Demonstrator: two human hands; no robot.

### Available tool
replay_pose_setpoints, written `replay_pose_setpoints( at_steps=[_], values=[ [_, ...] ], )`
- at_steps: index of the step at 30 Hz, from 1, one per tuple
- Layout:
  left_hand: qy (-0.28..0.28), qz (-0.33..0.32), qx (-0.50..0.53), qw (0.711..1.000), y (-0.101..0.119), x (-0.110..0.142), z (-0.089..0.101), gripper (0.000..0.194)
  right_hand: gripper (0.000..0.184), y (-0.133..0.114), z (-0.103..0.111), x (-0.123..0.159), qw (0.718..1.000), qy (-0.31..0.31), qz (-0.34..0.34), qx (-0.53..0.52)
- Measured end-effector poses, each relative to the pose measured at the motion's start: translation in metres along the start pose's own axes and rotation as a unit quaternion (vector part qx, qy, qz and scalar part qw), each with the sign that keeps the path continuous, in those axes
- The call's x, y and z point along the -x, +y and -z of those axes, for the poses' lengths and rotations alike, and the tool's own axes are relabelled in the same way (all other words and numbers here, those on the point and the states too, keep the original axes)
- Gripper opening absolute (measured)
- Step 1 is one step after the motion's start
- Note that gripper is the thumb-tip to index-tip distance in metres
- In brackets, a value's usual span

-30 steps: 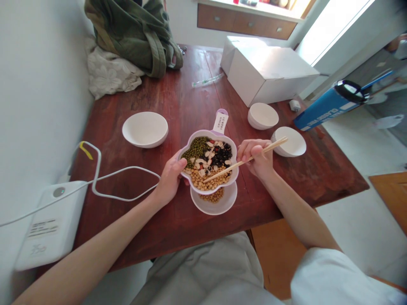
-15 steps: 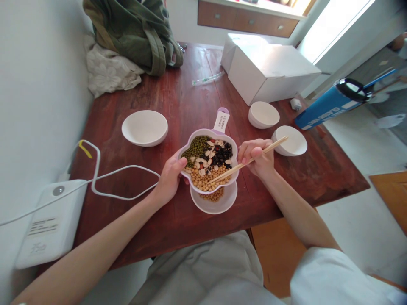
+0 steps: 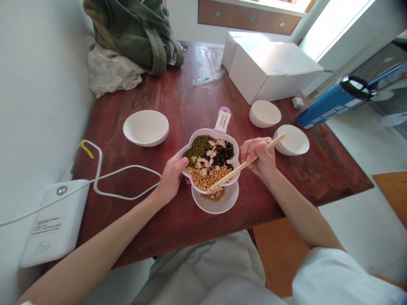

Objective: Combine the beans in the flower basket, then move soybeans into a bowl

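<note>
**Chopstick tips drop to the near rim of the bean dish**

My right hand (image 3: 259, 157) pinches the chopsticks (image 3: 244, 164), and their tips now sit low at the near edge of the lilac dish (image 3: 208, 163), right over the soybeans (image 3: 208, 178) and just above the white bowl (image 3: 214, 203) tucked under that edge. A second ago the tips lay higher, across the middle of the yellow heap; they have slid towards me and down, so I judge I am working soybeans over the rim into the bowl beneath, which already holds a few. My left hand (image 3: 171, 176) stays curled on the dish's left rim, steadying it on the counter (image 3: 178, 101). The empty bowls (image 3: 145, 127) have not moved.
</note>
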State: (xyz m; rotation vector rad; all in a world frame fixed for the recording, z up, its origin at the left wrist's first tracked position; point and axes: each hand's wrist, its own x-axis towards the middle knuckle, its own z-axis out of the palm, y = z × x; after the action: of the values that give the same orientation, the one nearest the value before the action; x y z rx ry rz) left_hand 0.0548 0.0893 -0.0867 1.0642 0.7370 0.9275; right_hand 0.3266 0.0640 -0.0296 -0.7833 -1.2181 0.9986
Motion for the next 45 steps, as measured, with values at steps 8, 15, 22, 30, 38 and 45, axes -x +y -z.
replay_pose_setpoints(
  at_steps=[8, 15, 22, 30, 38, 45],
  values=[
    [0.003, 0.007, 0.001, 1.0, 0.003, 0.002, -0.001, 0.061, 0.066, -0.003, -0.001, 0.001, 1.0, -0.008, 0.004, -0.026],
    [0.002, 0.001, 0.003, 1.0, 0.002, 0.002, 0.0, 0.06, 0.063, -0.001, 0.005, -0.001, 0.998, 0.039, 0.026, -0.047],
    [-0.008, 0.003, 0.003, 1.0, 0.002, 0.001, -0.001, 0.063, 0.06, 0.002, 0.006, 0.003, 0.998, 0.005, 0.059, 0.018],
    [-0.015, -0.007, 0.007, 1.0, 0.002, 0.002, 0.0, 0.061, 0.051, -0.002, 0.002, 0.009, 0.993, -0.056, 0.092, 0.044],
    [-0.003, -0.012, -0.006, 1.0, -0.001, 0.001, 0.002, 0.063, 0.051, -0.006, 0.002, 0.008, 0.995, -0.068, 0.065, 0.037],
    [-0.002, -0.013, -0.005, 1.0, 0.002, 0.001, 0.0, 0.061, 0.053, -0.002, 0.004, 0.008, 0.997, -0.064, 0.049, 0.012]
  ],
)
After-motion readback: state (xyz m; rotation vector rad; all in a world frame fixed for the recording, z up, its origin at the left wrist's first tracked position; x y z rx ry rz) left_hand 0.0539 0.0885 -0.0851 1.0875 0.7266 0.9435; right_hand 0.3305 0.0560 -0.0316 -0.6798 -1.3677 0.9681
